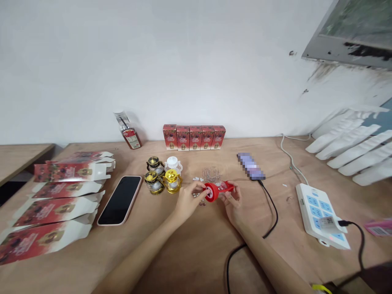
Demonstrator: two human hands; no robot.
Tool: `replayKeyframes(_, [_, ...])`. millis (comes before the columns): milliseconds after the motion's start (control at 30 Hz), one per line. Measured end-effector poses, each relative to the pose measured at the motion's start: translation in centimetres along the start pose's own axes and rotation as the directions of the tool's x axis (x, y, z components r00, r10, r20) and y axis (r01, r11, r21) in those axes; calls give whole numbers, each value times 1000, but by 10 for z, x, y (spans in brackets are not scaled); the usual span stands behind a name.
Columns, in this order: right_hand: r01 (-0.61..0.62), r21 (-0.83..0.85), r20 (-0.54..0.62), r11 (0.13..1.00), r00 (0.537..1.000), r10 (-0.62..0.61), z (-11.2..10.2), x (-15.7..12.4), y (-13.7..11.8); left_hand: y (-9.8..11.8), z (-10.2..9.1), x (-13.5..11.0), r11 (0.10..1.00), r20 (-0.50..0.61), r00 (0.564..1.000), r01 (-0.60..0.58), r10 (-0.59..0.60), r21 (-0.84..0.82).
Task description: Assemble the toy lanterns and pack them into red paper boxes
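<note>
A small red lantern (215, 191) lies on its side in the air between my hands, its round base turned toward the left. My left hand (192, 199) is closed at that base, with fingertips at its underside. Around the clear body and the red top end, my right hand (233, 203) grips the lantern from the right. Under and behind it lie a small heap of metal wire handles (211, 174) and several tiny white pieces (197, 179). Left of my hands stand more lanterns: a gold one (172, 181), a white one (173, 164) and two black-and-gold ones (154, 182).
Red printed boxes (195, 138) stand in a row by the wall. Flattened cartons (55, 210) and a phone (120, 200) lie at left, near a bottle (131, 137). A second phone (250, 166), its black cable (274, 206), a power strip (320, 214) and white foam pieces (352, 147) are at right.
</note>
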State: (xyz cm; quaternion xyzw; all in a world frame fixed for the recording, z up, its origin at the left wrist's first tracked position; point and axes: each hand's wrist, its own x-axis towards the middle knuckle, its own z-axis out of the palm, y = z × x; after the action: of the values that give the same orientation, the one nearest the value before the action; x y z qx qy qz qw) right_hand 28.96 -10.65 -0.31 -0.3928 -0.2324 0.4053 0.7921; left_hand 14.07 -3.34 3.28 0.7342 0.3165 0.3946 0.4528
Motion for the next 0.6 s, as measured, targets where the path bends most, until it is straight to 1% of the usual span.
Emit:
replayKeyframes(133, [13, -107, -43, 994, 999, -18, -3, -1, 5, -11, 4, -8, 989, -56, 992, -106, 112, 100])
replayKeyframes(267, [73, -277, -76, 958, 992, -97, -6, -5, 10, -23, 11, -17, 980, -110, 982, -139, 155, 146])
replayKeyframes(367, [90, -332, -73, 939, 990, -121, -5, -8, 9, -29, 15, -21, 978, -149, 974, -151, 172, 148])
replayKeyframes(467, [89, -367, -79, 926, 989, -126, -2, -9, 6, -33, 18, -21, 984, -169, 976, -112, 136, 141])
replayKeyframes(600, [29, -404, -79, 914, 995, -66, 1, -8, 4, -35, 18, -21, 987, -120, 992, -16, 36, 162])
